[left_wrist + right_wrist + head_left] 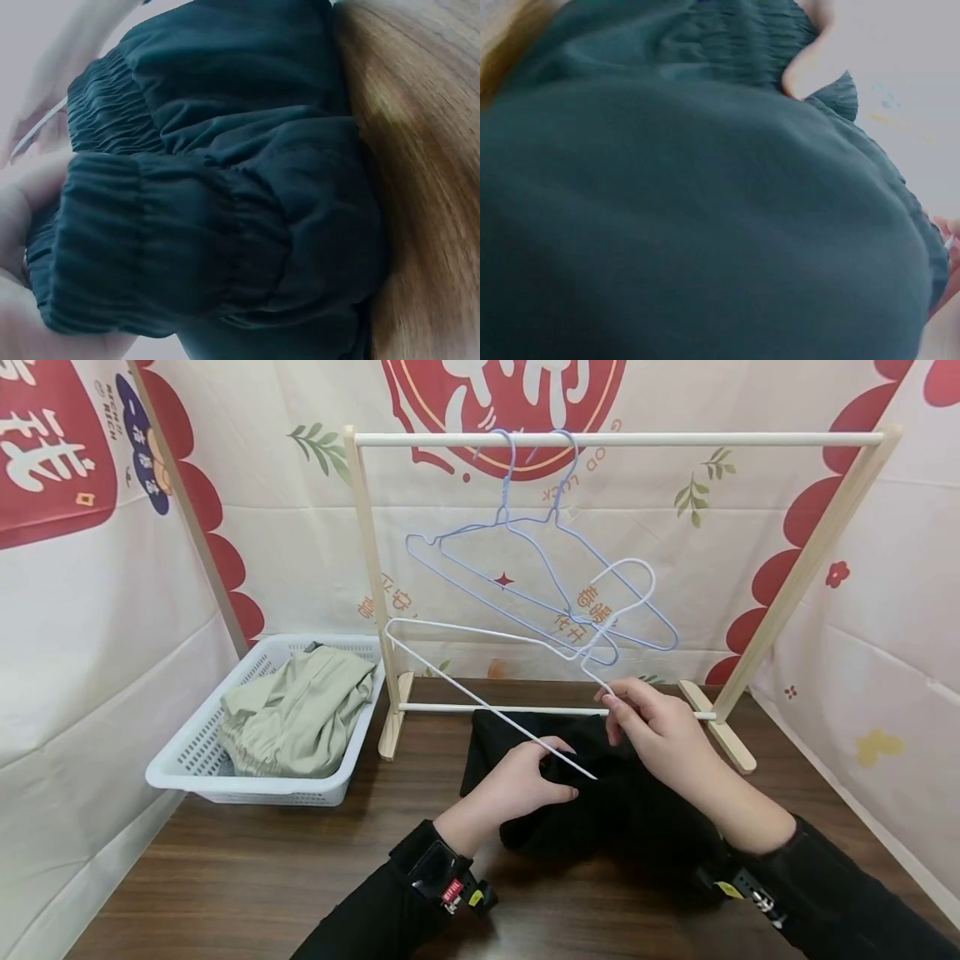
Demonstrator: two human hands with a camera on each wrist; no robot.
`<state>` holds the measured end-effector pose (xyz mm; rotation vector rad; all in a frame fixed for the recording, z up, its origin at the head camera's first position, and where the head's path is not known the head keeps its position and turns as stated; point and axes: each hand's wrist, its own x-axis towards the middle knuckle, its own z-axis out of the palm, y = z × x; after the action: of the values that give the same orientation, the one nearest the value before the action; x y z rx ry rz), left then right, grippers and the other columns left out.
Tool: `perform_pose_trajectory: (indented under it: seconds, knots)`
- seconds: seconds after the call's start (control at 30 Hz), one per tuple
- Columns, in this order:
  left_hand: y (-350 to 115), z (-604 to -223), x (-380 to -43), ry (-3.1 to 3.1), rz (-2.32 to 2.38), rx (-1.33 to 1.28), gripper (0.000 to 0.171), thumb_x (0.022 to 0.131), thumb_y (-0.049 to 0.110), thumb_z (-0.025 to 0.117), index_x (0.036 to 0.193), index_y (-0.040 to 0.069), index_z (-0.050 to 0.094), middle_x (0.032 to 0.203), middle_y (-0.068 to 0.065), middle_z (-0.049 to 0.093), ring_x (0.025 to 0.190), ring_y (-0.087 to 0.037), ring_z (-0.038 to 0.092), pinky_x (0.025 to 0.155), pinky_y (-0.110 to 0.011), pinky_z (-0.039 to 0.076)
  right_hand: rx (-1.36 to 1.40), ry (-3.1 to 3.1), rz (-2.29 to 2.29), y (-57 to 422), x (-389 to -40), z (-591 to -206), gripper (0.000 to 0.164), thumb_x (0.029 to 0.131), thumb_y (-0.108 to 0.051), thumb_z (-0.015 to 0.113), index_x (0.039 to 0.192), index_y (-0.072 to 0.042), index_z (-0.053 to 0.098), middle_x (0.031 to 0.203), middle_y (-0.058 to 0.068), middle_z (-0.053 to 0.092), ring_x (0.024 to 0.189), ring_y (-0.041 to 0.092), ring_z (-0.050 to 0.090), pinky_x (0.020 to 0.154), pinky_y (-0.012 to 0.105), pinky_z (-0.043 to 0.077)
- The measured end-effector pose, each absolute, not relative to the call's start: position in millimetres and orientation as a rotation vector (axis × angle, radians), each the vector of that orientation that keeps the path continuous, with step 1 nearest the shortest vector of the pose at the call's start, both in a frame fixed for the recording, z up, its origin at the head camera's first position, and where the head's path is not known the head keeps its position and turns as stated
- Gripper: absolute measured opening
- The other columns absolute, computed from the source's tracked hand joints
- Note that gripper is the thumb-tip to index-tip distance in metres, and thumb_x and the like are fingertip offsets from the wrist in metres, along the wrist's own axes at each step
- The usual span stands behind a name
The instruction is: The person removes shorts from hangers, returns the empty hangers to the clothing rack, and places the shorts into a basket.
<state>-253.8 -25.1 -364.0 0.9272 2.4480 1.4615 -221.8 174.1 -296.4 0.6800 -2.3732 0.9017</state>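
Note:
My right hand (660, 727) pinches a white wire hanger (480, 628) by one shoulder, just below its hook. The hanger is tilted, and its lower end goes into black elastic-waist pants (547, 835) bunched on the table. My left hand (517, 785) grips the gathered waistband (97, 232), with the thumb on one side and the fingers on the other. In the left wrist view the waistband gapes, and part of the hanger shows behind it. Dark cloth (705, 217) fills most of the right wrist view; my right fingertips (949, 259) show at its edge.
Behind my hands stands a wooden rack with a white rail (712, 439); two blue hangers (487, 522) hang from it. At left, a white plastic basket (168, 768) holds a folded light green garment (300, 714). Printed cloth walls (862, 635) enclose the table (225, 877).

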Motion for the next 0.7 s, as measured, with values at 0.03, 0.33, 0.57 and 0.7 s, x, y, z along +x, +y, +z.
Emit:
perform_pose_trajectory:
  seconds: [0.03, 0.33, 0.57, 0.7]
  knots:
    - [-24, -364, -254, 2.451, 1.45, 0.933, 0.036, 0.081, 0.014, 0.079, 0.114, 0.017, 0.066, 0.113, 0.009, 0.064, 0.106, -0.007, 0.054, 0.092, -0.028, 0.043, 0.677, -2.371, 0.881, 174, -222, -296, 0.011, 0.101, -0.009, 0.053, 0.104, -0.011, 0.063, 0.063, -0.011, 0.054, 0.058, 0.01, 0.05, 0.059, 0.023, 0.038]
    - [-23, -363, -254, 2.45, 1.331, 1.005, 0.033, 0.08, 0.013, 0.079, 0.11, 0.013, 0.066, 0.103, 0.008, 0.062, 0.093, -0.006, 0.055, 0.084, -0.023, 0.044, 0.679, -2.319, 0.896, 172, -232, -287, 0.009, 0.102, -0.011, 0.05, 0.101, -0.008, 0.059, 0.054, -0.009, 0.047, 0.048, 0.01, 0.046, 0.052, 0.024, 0.038]
    - [-23, -368, -255, 2.452, 1.194, 1.064, 0.028, 0.081, 0.013, 0.079, 0.105, 0.017, 0.065, 0.097, 0.011, 0.06, 0.088, -0.005, 0.053, 0.079, -0.021, 0.044, 0.649, -2.259, 0.913, 169, -234, -277, 0.012, 0.103, -0.011, 0.049, 0.105, -0.005, 0.059, 0.054, -0.006, 0.048, 0.044, 0.01, 0.045, 0.046, 0.023, 0.037]
    - [-24, -370, -255, 2.471, 1.117, 1.094, 0.026, 0.081, 0.013, 0.078, 0.103, 0.018, 0.065, 0.098, 0.011, 0.059, 0.087, -0.005, 0.052, 0.077, -0.021, 0.044, 0.632, -2.2, 0.922, 169, -234, -271, 0.011, 0.102, -0.009, 0.049, 0.106, -0.004, 0.058, 0.055, -0.004, 0.049, 0.044, 0.009, 0.042, 0.042, 0.023, 0.034]
